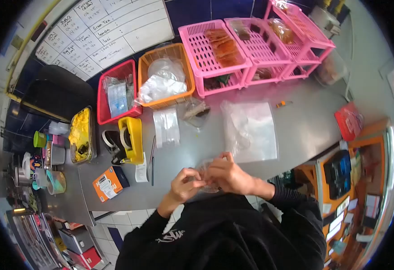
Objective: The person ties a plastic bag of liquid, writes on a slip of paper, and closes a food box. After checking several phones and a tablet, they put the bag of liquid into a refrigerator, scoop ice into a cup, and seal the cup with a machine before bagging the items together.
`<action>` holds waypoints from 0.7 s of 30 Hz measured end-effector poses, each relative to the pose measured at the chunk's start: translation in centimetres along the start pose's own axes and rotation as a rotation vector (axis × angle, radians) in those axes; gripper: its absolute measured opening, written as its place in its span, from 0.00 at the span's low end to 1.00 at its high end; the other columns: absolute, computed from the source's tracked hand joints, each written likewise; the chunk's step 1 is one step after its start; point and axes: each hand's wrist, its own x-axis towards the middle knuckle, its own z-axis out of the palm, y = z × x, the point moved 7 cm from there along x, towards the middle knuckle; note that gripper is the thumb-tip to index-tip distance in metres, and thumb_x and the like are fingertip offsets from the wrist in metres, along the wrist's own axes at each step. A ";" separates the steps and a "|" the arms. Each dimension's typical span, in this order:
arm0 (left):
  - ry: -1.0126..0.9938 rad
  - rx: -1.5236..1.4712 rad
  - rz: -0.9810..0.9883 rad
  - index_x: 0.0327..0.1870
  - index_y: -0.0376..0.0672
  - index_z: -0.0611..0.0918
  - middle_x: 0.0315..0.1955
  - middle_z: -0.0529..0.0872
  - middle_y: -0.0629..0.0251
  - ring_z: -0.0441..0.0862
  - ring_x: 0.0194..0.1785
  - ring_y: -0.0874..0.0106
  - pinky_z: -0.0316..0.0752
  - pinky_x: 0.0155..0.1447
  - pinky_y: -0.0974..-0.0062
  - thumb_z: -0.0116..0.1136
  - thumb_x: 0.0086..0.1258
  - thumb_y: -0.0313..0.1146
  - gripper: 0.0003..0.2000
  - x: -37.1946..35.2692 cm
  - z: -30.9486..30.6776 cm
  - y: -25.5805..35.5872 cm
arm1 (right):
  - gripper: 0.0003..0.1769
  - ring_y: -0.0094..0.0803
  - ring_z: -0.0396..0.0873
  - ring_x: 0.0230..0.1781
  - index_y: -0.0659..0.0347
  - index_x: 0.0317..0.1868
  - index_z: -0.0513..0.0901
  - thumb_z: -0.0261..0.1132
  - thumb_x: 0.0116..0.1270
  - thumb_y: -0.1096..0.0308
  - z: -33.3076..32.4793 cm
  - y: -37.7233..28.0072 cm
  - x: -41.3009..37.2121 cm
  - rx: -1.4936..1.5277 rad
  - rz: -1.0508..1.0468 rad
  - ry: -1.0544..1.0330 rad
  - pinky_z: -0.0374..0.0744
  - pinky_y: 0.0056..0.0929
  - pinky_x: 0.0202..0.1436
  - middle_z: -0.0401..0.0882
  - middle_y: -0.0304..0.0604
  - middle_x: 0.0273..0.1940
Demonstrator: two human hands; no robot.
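Note:
At the near edge of the metal table, my left hand (187,184) and my right hand (228,174) meet over a small clear plastic bag (211,188). The fingers of both hands are pinched on its upper part; what is inside the bag is hard to make out. Just beyond my right hand lies a stack of larger clear plastic bags (260,135). Farther off, narrow clear bags (166,128) lie flat, with a small clear packet holding something dark (197,112) beside them.
Pink racks (192,49) with packets, an orange basket (179,100) and a red basket (109,114) line the back. A yellow tape dispenser (135,139), pens (152,168) and an orange box (109,183) stand left. A red pouch (349,120) lies at the right.

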 end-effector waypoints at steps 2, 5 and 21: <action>0.084 0.145 -0.116 0.31 0.39 0.85 0.36 0.80 0.58 0.82 0.38 0.65 0.81 0.42 0.73 0.68 0.50 0.19 0.08 -2.4 1.3 -1.5 | 0.14 0.38 0.76 0.43 0.57 0.39 0.78 0.67 0.50 0.76 0.8 1.3 0.4 -0.028 -0.037 -0.011 0.65 0.40 0.53 0.75 0.41 0.35; 0.177 0.002 -0.259 0.32 0.39 0.84 0.40 0.82 0.55 0.83 0.38 0.65 0.80 0.42 0.73 0.68 0.48 0.19 0.09 -3.4 2.6 -2.4 | 0.18 0.43 0.76 0.41 0.61 0.40 0.77 0.67 0.44 0.77 1.1 1.3 0.8 0.044 -0.043 0.008 0.69 0.39 0.49 0.75 0.44 0.37; 0.474 0.462 -0.378 0.34 0.36 0.79 0.38 0.85 0.57 0.84 0.42 0.61 0.79 0.43 0.73 0.67 0.57 0.20 0.08 -3.6 0.1 -7.5 | 0.01 0.48 0.77 0.27 0.68 0.36 0.73 0.55 0.66 0.81 -3.0 20.2 -2.7 -0.182 0.516 0.470 0.75 0.41 0.34 0.75 0.55 0.31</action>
